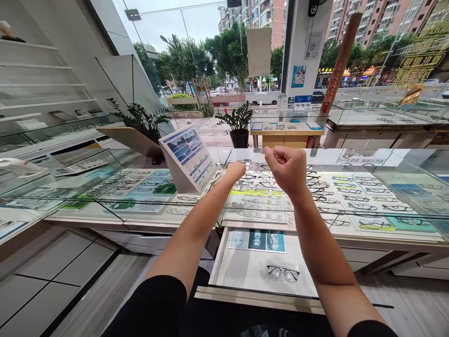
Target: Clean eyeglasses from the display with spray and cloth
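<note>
Both my arms reach out over the glass display counter (196, 206). My left hand (235, 171) is closed, its back towards me and its fingers mostly turned away; no object shows in it. My right hand (288, 167) is raised in a fist with the thumb folded over the fingers, and nothing shows in it. Rows of eyeglasses (317, 192) lie under the glass below and beside my hands. Nearer to me, a pulled-out drawer (245, 274) holds a pair of dark-rimmed glasses (283, 273) in clear plastic and a strip of pictures (257, 240).
A tilted price board (191, 159) stands on the counter left of my left arm. Potted plants (239, 122) are beyond the counter. Another display case (287, 130) stands by the window, and shelves (35, 70) line the left wall.
</note>
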{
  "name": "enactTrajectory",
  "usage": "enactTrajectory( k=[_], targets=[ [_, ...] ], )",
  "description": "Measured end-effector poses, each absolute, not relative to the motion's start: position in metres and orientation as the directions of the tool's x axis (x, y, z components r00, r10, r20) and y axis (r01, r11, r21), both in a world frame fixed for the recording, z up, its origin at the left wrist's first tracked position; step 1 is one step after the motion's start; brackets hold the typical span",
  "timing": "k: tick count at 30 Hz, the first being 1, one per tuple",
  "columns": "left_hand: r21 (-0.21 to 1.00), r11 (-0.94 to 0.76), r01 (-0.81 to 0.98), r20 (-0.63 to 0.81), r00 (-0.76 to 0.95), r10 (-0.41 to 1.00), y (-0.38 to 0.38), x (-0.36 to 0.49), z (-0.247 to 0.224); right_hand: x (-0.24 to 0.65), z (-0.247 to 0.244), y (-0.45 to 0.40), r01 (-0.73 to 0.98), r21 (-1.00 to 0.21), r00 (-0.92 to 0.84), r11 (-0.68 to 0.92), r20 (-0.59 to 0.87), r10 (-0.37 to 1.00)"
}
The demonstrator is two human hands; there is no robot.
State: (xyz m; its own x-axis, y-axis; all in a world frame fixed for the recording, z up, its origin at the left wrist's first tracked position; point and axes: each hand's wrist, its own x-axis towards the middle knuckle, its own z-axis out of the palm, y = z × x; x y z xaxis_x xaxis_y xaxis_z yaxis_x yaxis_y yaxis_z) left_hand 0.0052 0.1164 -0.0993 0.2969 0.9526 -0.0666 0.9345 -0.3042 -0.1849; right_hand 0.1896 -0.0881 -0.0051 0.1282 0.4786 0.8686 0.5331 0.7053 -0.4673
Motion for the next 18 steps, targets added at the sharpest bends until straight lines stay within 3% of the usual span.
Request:
enactTrajectory(
  k=[8,15,16,18],
  targets=[
    [-0.145,-0.376,0.915,0.056,0.387,0.920,0.091,0.002,-0.079,0.194,-0.003,-0.094,0.526,-0.480,0.152,0.702,0.865,0.478],
    [-0.049,-0.463,0.885,0.304,0.455,0.837,0.037,0.008,-0.025,0.185,-0.001,-0.105,0.506,-0.470,0.124,0.723,0.869,0.478],
    [-0.013,-0.481,0.877,0.367,0.451,0.813,0.027,0.008,-0.016,0.183,0.000,-0.107,0.502,-0.468,0.113,0.727,0.869,0.481],
    [0.205,-0.598,0.775,0.542,0.418,0.729,0.009,0.009,-0.001,0.182,0.000,-0.112,0.490,-0.464,0.086,0.738,0.868,0.489]
  ],
)
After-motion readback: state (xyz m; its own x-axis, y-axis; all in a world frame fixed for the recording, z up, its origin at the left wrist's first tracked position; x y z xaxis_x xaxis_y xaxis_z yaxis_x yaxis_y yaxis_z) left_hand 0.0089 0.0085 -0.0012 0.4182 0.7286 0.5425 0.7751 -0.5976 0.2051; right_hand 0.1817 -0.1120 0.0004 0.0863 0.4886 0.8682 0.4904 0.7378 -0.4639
